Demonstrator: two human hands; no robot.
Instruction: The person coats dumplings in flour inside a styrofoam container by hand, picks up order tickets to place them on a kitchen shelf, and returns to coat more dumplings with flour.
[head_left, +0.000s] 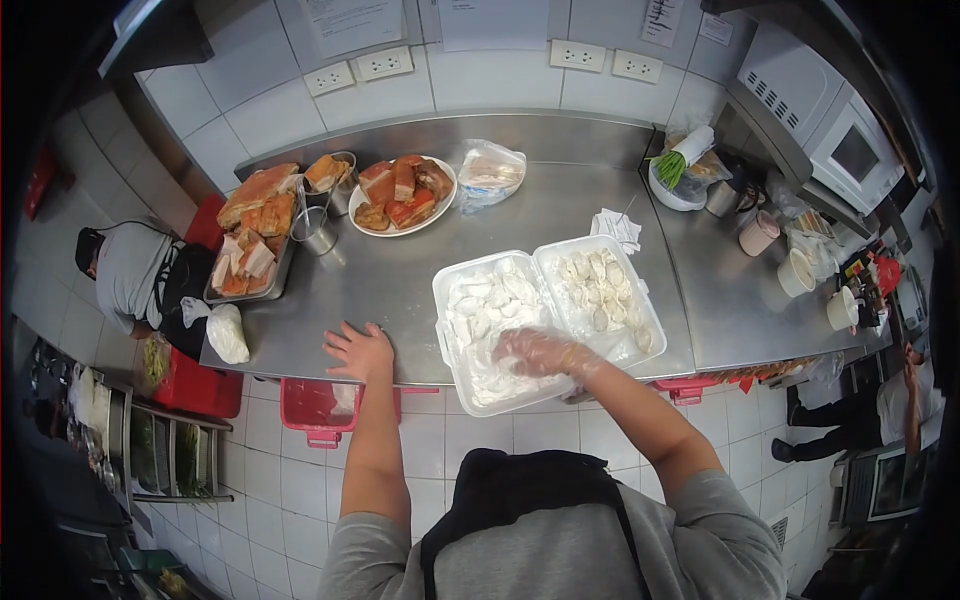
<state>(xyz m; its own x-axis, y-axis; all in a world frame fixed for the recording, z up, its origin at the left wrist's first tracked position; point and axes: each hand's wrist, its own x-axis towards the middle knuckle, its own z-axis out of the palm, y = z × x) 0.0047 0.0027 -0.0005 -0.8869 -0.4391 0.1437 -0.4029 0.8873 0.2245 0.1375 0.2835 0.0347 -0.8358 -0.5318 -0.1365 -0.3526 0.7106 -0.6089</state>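
Observation:
Bare and with fingers spread, my left hand (358, 352) lies flat on the front edge of the steel table (400, 290). My right hand (545, 352) wears a clear plastic glove and reaches into the left half of an open white foam container (448, 350). Its fingers curl down among white, flour-coated pieces (490, 300); what they grip, if anything, is hidden. More pale coated pieces (600, 290) sit spread across the right half of the container, beside my right wrist.
Roasted meat fills a tray (273, 290) and a white plate (357, 212). Metal cups (316, 238), a plastic bag (491, 178), a tied white bag (228, 335) and papers (617, 230) lie around. A red bin (310, 405) stands below. Other people are at both sides.

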